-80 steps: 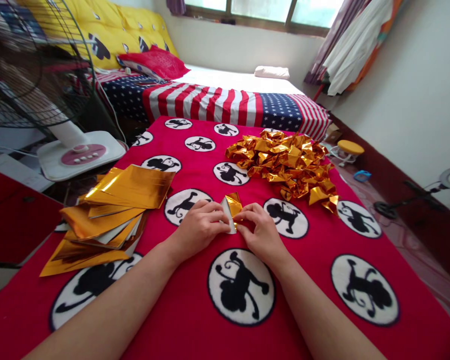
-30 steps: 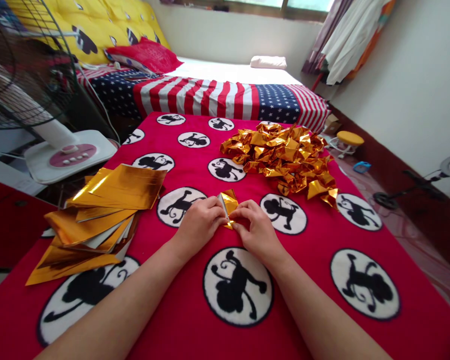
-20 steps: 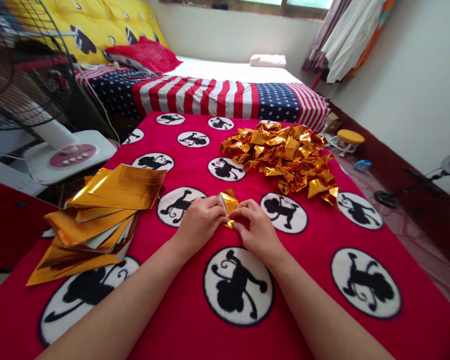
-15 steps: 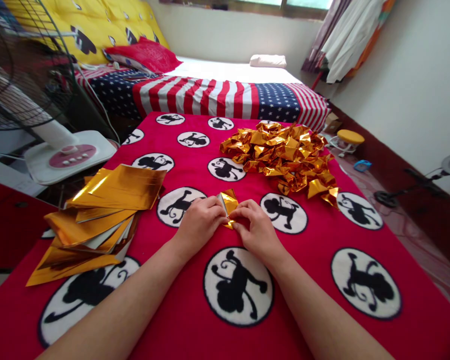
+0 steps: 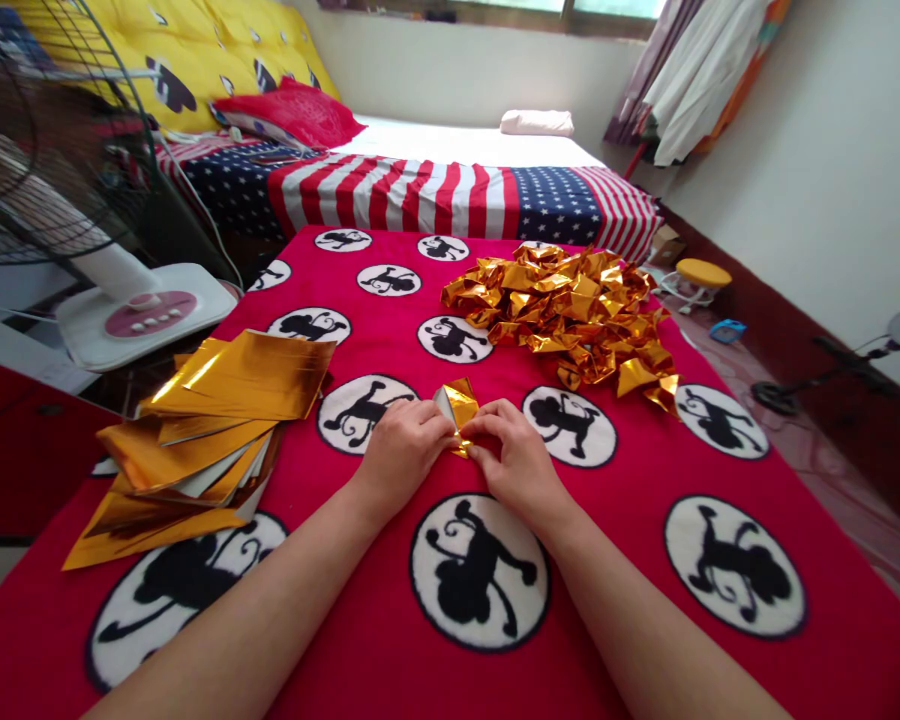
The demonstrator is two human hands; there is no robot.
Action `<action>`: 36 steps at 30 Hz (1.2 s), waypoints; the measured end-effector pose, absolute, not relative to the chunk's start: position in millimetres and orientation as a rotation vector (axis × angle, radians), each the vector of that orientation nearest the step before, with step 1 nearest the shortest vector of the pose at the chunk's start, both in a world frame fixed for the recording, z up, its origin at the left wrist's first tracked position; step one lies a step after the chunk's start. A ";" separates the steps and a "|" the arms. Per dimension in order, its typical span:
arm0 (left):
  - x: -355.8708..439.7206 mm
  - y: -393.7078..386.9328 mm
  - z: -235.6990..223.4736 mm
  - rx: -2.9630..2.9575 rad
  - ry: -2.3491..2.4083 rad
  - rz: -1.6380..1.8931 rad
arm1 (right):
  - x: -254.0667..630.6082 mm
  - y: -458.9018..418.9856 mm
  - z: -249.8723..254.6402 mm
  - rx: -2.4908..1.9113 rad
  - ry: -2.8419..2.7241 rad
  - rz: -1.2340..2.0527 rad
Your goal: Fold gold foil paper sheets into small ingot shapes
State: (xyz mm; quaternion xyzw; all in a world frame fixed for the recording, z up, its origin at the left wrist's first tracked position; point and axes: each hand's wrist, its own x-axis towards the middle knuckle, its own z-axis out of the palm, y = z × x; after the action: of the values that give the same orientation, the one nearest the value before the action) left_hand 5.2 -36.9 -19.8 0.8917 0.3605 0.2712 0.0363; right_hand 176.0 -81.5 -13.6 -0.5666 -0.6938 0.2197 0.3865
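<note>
Between my two hands is a small piece of gold foil paper [image 5: 461,401], partly folded, with a pale underside showing at its left edge. My left hand [image 5: 411,440] pinches its left side, and the fingertips partly cover it. On the other side my right hand [image 5: 511,450] holds the near right part between thumb and fingers. Both hands rest low over the red cloth [image 5: 360,640] with its black-and-white monkey circles. To the left lies a loose stack of flat gold foil sheets [image 5: 262,375]. A heap of folded gold foil pieces [image 5: 570,300] lies at the far right.
A white fan [image 5: 150,315] stands beyond the table's left edge. Behind the table is a bed with a striped, starred cover [image 5: 420,195] and a red pillow [image 5: 292,110]. A yellow-topped stool [image 5: 703,272] stands on the floor at right.
The view has shifted very slightly. My left fingers have moved a little on the foil paper; both hands keep their pinch on it.
</note>
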 end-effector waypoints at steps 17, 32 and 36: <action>6.0 -45.2 -19.4 2.516 0.998 0.893 | 176.0 -81.1 -13.8 -1.449 -1.764 0.565; 6.3 -40.3 -11.3 2.533 0.902 0.782 | 176.4 -91.7 -11.5 -1.317 -1.823 0.436; 5.9 -39.7 -9.7 2.519 0.901 0.782 | 176.3 -96.8 -12.4 -1.253 -2.054 0.327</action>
State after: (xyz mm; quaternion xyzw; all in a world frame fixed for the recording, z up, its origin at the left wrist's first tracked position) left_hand 5.9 -39.7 -9.7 0.8896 0.3181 0.2763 0.1762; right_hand 176.3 -96.8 -12.4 -0.4837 -0.7926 0.1264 0.3492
